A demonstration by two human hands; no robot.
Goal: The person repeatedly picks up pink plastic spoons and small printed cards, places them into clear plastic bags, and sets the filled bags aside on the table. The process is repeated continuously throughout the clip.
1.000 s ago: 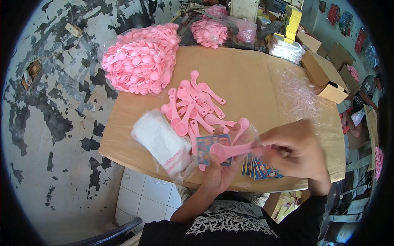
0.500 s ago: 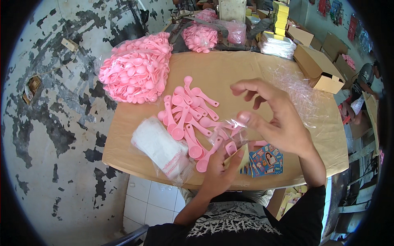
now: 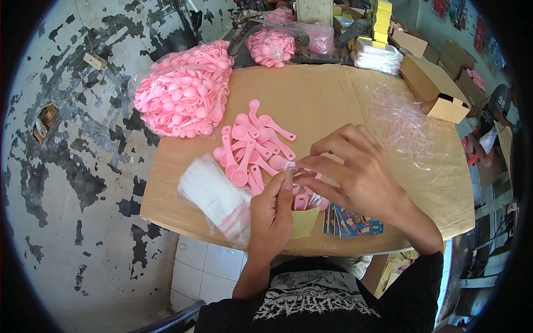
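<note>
My left hand (image 3: pixel 272 211) pinches a small clear plastic bag (image 3: pixel 290 166) between thumb and fingers, low over the table. Pink spoon pieces and a pale yellow card (image 3: pixel 305 223) show just below my fingers; whether they are inside the bag is hard to tell. From the right, my right hand (image 3: pixel 355 172) reaches over, its fingertips closed at the bag's top edge. Beyond them lies a loose pile of pink measuring spoons (image 3: pixel 244 144). Blue printed cards (image 3: pixel 352 222) lie fanned near the table's front edge, and a stack of clear bags (image 3: pixel 214 194) sits left of my left hand.
A big bag of pink spoons (image 3: pixel 186 91) stands at the far left of the paper-covered table (image 3: pixel 333 94). Thin clear plastic strips (image 3: pixel 400 122) are heaped at right, near an open cardboard box (image 3: pixel 433 91). Yellow stacks (image 3: pixel 381 22) rise at the back. Another person sits far right.
My right hand has come down and left to the bag's edge, its fingers closing in. My left hand has shifted left and up, and the yellow card now faces me more.
</note>
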